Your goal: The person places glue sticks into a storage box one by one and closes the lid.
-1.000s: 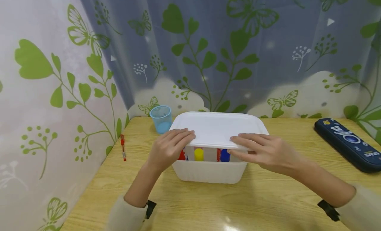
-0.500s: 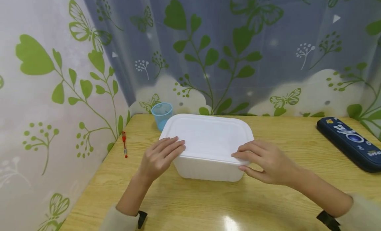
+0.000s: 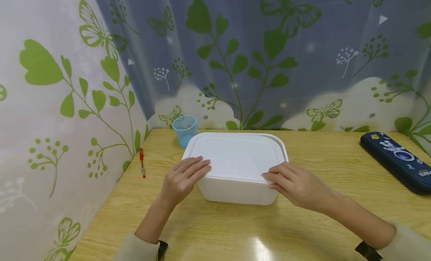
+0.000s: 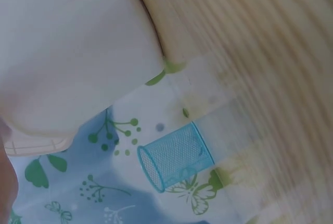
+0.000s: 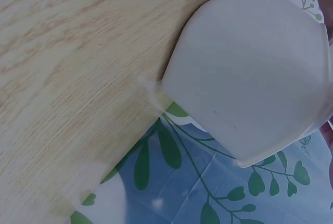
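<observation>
With the lid (image 3: 234, 156) down on the white box (image 3: 237, 190), I cannot see what is inside. My left wrist view is smeared with blur, and only a sliver of my left hand (image 4: 6, 179) shows at its edge. My right hand (image 5: 330, 130) barely enters the right wrist view. The dark blue case (image 3: 397, 162) is cut off at the frame's right edge, its print too small to read.
</observation>
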Demonstrator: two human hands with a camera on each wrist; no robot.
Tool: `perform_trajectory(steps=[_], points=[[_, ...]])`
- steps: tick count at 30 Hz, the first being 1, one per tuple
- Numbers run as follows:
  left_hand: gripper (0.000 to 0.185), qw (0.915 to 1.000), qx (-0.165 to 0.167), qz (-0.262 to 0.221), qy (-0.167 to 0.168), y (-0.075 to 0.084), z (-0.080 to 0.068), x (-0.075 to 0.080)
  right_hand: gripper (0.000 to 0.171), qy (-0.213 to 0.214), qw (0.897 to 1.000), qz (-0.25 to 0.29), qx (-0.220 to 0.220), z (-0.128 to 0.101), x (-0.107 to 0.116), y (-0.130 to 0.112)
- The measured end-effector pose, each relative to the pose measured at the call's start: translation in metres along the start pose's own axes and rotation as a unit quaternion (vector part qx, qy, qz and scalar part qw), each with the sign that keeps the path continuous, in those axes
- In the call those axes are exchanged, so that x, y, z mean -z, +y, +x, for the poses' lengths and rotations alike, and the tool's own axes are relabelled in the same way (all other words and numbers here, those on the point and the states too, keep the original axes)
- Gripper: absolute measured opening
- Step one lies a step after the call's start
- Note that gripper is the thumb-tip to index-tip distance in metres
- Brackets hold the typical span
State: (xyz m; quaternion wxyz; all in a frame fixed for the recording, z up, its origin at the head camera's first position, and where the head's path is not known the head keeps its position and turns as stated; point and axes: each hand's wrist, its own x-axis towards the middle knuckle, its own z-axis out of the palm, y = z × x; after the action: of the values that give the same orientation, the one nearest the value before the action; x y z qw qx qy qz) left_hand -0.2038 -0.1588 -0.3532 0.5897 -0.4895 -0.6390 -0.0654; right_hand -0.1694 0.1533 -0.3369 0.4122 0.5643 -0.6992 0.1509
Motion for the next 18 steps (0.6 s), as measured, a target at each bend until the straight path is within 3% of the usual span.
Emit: perform_trajectory(steps=[7, 14, 18], points=[[0.023, 0.9981, 0.017, -0.036, -0.046, 0.001, -0.01, -0.003, 0.035, -0.01, 1.0, -0.015, -0.001, 0.0, 0.003, -0.001], [0.034, 0.9808, 0.05, -0.116, -0.149, 0.003, -0.02, 0.002, 0.036, -0.022, 0.999, -0.032, 0.013, -0.003, 0.003, -0.001], [0.036, 0.9771, 0.048, -0.13, -0.162, 0.003, -0.024, 0.004, 0.036, -0.03, 0.999, -0.041, 0.02, -0.004, 0.004, 0.0]])
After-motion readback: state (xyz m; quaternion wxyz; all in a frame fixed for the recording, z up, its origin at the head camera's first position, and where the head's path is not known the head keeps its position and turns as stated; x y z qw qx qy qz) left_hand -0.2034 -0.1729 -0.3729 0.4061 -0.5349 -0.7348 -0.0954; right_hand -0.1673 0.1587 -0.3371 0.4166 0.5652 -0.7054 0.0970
